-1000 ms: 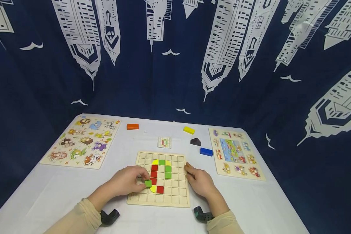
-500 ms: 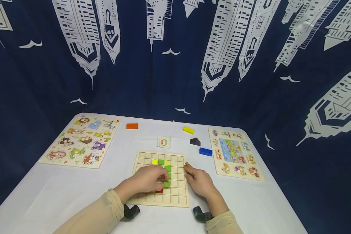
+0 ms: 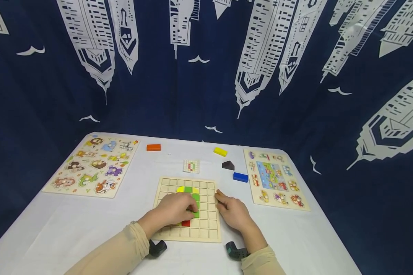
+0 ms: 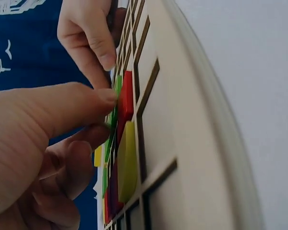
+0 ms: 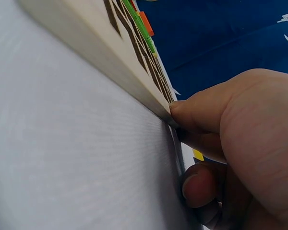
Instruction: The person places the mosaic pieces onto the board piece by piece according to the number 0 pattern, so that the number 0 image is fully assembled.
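A wooden grid board point(image 3: 206, 233) lies on the table, bearing red, green and yellow tiles. My left hand point(image 3: 173, 209) reaches over its middle, thumb and fingers pinching a green tile point(image 3: 196, 215) that sits in line below other green ones. Beside that tile is a red tile point(image 3: 186, 223); a rounded yellow tile point(image 4: 128, 165) shows near it in the left wrist view. The left hand covers the column of red tiles from the head camera. At the board's right edge my right hand point(image 3: 235, 214) grips the rim, thumb on top.
Behind the board lies a small pattern card point(image 3: 191, 166). Orange point(image 3: 153, 147), yellow point(image 3: 220, 152), dark point(image 3: 228, 165) and blue point(image 3: 240, 177) blocks lie farther back. An animal puzzle board point(image 3: 99, 164) is at left, another picture puzzle point(image 3: 277, 179) at right.
My left hand has carried the green tile rightward across the board and lowered it below the other green tiles. The right hand has stayed on the board's edge.
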{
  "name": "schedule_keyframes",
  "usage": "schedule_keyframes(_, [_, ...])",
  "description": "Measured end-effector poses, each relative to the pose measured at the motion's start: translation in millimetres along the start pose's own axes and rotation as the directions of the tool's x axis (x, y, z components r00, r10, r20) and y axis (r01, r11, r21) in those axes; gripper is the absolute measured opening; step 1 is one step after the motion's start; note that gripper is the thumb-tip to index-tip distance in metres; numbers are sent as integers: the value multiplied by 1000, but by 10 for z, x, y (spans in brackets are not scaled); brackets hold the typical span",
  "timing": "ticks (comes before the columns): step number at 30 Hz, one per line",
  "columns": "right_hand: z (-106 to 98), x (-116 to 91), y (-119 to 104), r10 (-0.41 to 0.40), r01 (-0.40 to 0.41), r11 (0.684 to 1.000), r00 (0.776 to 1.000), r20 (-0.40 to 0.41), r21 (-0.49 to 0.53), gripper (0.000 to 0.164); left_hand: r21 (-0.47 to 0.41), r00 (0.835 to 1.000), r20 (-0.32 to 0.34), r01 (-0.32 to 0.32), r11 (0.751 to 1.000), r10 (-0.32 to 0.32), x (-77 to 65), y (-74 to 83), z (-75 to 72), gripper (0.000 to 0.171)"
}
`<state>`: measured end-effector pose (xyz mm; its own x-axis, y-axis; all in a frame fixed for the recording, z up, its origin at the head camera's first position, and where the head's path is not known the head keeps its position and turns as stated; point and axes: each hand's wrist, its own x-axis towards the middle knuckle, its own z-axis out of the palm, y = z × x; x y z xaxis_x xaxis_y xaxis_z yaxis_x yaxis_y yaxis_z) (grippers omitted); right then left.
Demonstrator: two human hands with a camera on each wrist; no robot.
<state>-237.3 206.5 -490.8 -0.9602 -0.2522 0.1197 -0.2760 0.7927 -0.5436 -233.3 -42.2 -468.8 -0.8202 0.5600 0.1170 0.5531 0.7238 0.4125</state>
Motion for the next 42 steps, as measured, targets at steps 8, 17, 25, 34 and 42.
schedule_keyframes(8, [25, -1, -8, -3, 3, 1000, 1000, 7, -1, 41, -74, 996, -48, 77, 994, -80, -248, -124, -259, 12])
schedule_keyframes(17, [7, 14, -8, 12, -12, 1000, 1000, -5, -13, 41, -196, 974, -50, 209, 958, -223, -887, -768, -600, 22])
schedule_keyframes(25, [18, 18, -1, 23, -23, 1000, 1000, -13, 1, 41, -365, 977, 85, 215, 906, -198, -1078, -964, -541, 34])
schedule_keyframes(34, [5, 23, 12, 23, -23, 1000, 1000, -13, 2, 41, -228, 980, 74, 196, 954, -184, -1044, -929, -438, 24])
schedule_keyframes(42, [13, 2, 12, 26, -26, 1000, 1000, -12, 2, 41, -143, 971, -45, 227, 963, -236, -1070, -1092, -461, 24])
